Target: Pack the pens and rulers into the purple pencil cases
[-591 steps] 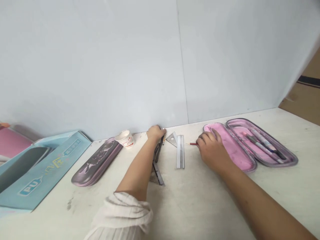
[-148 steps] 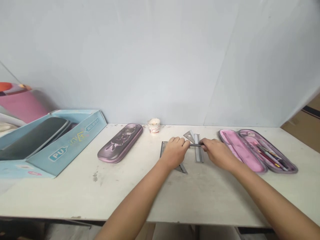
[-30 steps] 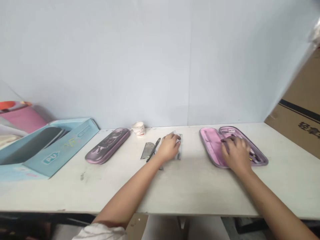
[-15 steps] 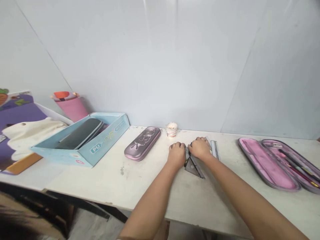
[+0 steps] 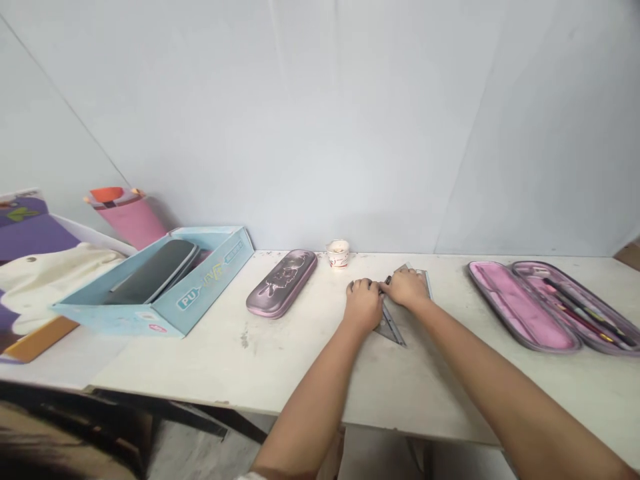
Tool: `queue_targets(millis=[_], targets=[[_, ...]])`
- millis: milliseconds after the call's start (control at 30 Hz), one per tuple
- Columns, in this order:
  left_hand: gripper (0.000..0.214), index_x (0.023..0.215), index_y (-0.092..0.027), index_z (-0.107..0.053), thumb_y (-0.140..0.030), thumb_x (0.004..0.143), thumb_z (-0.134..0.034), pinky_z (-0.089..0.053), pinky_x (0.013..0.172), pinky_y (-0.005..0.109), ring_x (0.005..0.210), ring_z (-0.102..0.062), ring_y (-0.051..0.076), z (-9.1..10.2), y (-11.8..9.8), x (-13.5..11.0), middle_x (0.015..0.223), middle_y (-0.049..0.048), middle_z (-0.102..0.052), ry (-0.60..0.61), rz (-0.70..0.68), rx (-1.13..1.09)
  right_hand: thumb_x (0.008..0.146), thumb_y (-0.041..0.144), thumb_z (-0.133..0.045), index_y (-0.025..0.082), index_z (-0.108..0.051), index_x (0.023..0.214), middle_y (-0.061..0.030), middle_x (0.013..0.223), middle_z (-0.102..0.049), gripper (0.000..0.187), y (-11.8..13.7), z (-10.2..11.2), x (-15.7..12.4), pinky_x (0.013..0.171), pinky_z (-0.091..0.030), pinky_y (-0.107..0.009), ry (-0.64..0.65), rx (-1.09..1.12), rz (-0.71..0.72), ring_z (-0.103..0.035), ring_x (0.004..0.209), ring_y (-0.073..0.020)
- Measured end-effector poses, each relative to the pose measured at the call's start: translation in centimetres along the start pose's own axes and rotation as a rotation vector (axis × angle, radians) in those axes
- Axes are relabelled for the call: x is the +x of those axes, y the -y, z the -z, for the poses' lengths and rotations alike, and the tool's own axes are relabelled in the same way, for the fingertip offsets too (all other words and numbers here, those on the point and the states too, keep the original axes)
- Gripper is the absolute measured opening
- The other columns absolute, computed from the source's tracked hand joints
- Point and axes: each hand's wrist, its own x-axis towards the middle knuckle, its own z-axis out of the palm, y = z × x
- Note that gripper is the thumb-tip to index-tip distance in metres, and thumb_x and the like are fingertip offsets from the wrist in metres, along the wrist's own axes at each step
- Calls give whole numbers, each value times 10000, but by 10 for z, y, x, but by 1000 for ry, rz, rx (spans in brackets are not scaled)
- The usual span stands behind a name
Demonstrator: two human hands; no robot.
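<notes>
Both hands are close together over a few clear drawing rulers on the white table. A triangular set square (image 5: 391,328) pokes out below my left hand (image 5: 363,303), whose curled fingers grip its upper part. My right hand (image 5: 406,287) is closed on the rulers too, and the corner of another clear ruler (image 5: 424,275) shows beyond its knuckles. Something small and dark shows between the two thumbs; I cannot make out what it is. The fingertips are mostly hidden. Left of the hands lies a closed pencil case (image 5: 283,283) with a rabbit design, and behind them stands a small paper cup (image 5: 338,254).
On the right lies an open pink-lined pencil case (image 5: 523,307) holding several pencils. A light-blue box (image 5: 200,293) with a dark case (image 5: 157,270) inside stands left, near a pink holder (image 5: 133,220) and white cloth (image 5: 55,273). A wall (image 5: 320,133) closes the back.
My left hand has moved onto the set square, covering more of it, and my right hand has shifted slightly to the right. The view has turned a little.
</notes>
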Motion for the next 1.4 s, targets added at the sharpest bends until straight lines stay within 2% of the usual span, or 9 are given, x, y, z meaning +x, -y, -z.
queue_targets(millis=[200,333,467,567,767,933,1067,1233,1400], targets=[[303,1025,-177,-553,-326,900,-319,-312,945,398,1057,-461,221,12,-9,-4,1083,97,-542,53,76,0,737,395,-474,101,-676,951,-174,1057,-611,416,-12,11,-3,823,-355,-389,-58,100,-67,-501,1028,-293],[360,966,-182,-578,-412,898,-310,-360,913,378,1045,-477,223,19,-37,3,1052,90,-566,26,63,-124,788,409,-390,127,-688,893,-154,1062,-598,423,-41,36,-4,817,-354,-354,-157,169,-82,-490,1022,-275],[315,897,-154,-572,-405,870,-382,-395,881,336,972,-517,210,17,-86,24,952,92,-599,-4,-28,-311,805,378,-378,155,-673,877,-119,1061,-597,377,-83,56,-9,844,-336,-321,-347,301,-97,-486,1013,-241],[331,831,-143,-564,-333,898,-301,-401,871,323,922,-544,194,9,-130,41,888,95,-618,10,-80,-515,819,380,-387,146,-650,804,-115,948,-623,352,-124,61,-20,845,-333,-302,-538,451,-92,-504,952,-219],[458,810,-131,-554,-392,913,-192,-452,768,278,803,-574,154,-19,-225,68,838,67,-635,248,-104,-1038,863,440,-327,161,-586,705,-81,781,-621,412,-214,63,-53,713,-358,-268,-549,524,-73,-530,764,-176],[358,817,-140,-582,-328,883,-284,-438,818,310,833,-563,178,-42,-279,80,849,79,-631,269,-331,-707,858,412,-355,148,-609,767,-96,811,-636,377,-286,61,-71,731,-363,-276,-562,371,-186,-542,789,-191],[365,1114,-145,-512,-347,857,-351,-385,924,406,1074,-479,249,-55,-303,77,1146,123,-550,162,-426,-430,856,383,-356,118,-629,812,-149,875,-634,384,-327,64,-77,781,-358,-322,-561,122,-283,-533,869,-241],[446,1267,-166,-376,-371,883,-280,-207,1041,531,1251,-333,261,-68,-322,84,1374,111,-379,206,-500,-292,845,391,-356,104,-631,888,-171,918,-621,400,-342,68,-80,751,-363,-354,-443,-97,-313,-526,903,-285],[491,1300,-88,-295,-344,881,-296,-147,1079,485,1229,-369,238,-76,-323,91,1297,158,-462,187,-469,-239,845,372,-361,113,-614,942,-161,939,-618,375,-340,51,-84,730,-373,-342,-253,-138,-240,-535,888,-274]])
